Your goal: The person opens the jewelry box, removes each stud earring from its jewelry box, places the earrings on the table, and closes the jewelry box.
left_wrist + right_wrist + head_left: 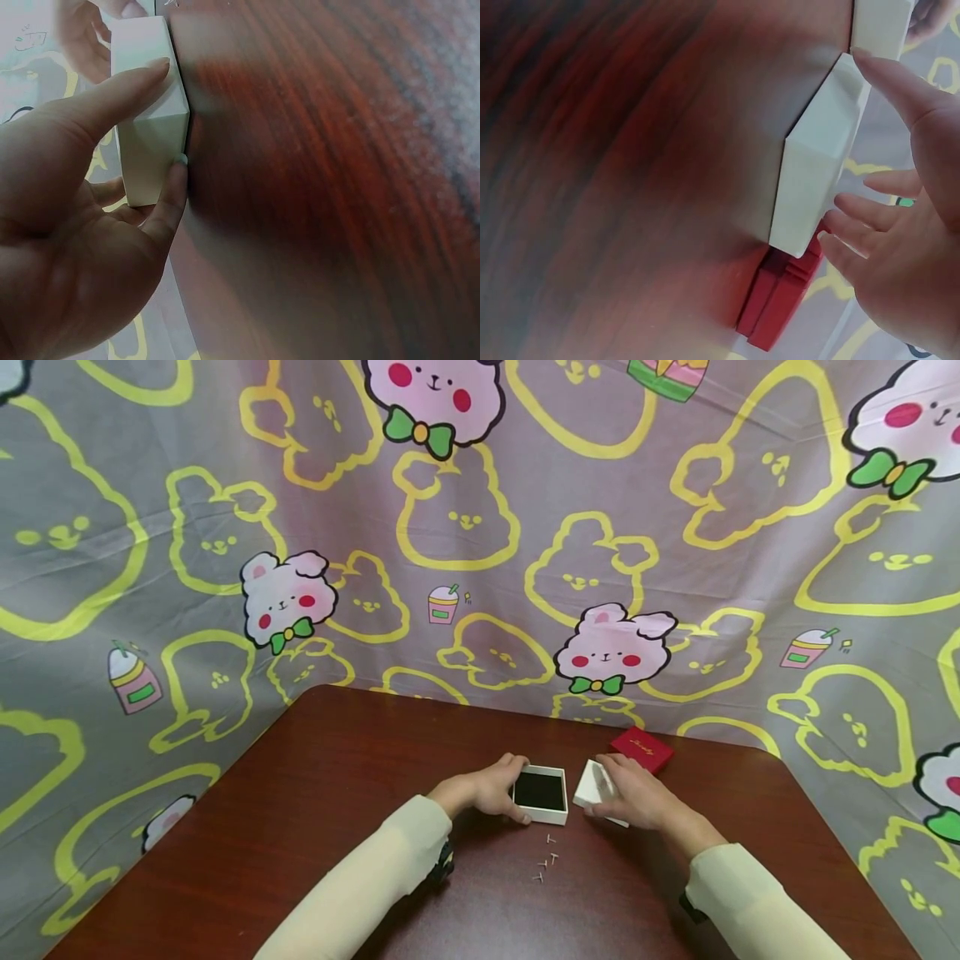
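Observation:
Near the middle of the table stands a small white box point(545, 817), uncovered, with a black lining inside. My left hand point(491, 785) grips its left side; in the left wrist view the thumb of that hand point(60, 202) lies along one wall of the box point(154, 154). To the right lies a white box lid point(590, 785), resting on the tabletop at an angle. My right hand point(630, 789) spans over it. In the right wrist view, the thumb of the right hand point(922, 225) is at one corner of the lid point(810, 165), with loose fingers along its far edge.
Several small T-shaped pins point(553, 858) lie on the table in front of the white box. Behind my right hand is a red box point(643, 748) with gold lettering. A patterned curtain point(495, 602) rises beyond the dark wooden table point(360, 752).

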### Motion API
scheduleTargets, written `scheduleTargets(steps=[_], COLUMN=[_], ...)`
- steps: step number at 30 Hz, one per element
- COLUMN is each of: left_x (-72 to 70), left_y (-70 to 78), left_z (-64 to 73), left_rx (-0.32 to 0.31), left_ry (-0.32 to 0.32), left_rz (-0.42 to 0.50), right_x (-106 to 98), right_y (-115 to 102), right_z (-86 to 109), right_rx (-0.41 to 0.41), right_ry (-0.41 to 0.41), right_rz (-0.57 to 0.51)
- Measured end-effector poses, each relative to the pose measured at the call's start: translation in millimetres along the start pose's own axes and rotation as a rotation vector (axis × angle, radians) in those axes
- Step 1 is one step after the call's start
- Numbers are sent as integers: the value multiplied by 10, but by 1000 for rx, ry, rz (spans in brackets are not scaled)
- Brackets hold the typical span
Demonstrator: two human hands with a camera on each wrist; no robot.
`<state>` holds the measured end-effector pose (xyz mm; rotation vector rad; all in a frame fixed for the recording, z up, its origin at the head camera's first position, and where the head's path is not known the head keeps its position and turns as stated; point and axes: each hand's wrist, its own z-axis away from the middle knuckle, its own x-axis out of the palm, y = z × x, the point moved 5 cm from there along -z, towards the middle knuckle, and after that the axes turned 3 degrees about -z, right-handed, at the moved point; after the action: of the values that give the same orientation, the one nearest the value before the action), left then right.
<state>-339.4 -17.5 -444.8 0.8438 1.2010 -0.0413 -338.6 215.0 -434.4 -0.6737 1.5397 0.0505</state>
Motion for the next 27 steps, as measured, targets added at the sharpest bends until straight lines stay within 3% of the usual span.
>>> scheduleTargets(steps=[10, 27], left_x=[2, 4], left_y=[9, 6], left_z=[4, 4], left_rx=[-7, -17], left_ry=[-1, -5], left_rz=[-2, -9], right_x=[63, 97], right_y=[91, 115], right_z=[16, 38], right_rx=[53, 80], right_ry=[-69, -95], right_rz=[-13, 16])
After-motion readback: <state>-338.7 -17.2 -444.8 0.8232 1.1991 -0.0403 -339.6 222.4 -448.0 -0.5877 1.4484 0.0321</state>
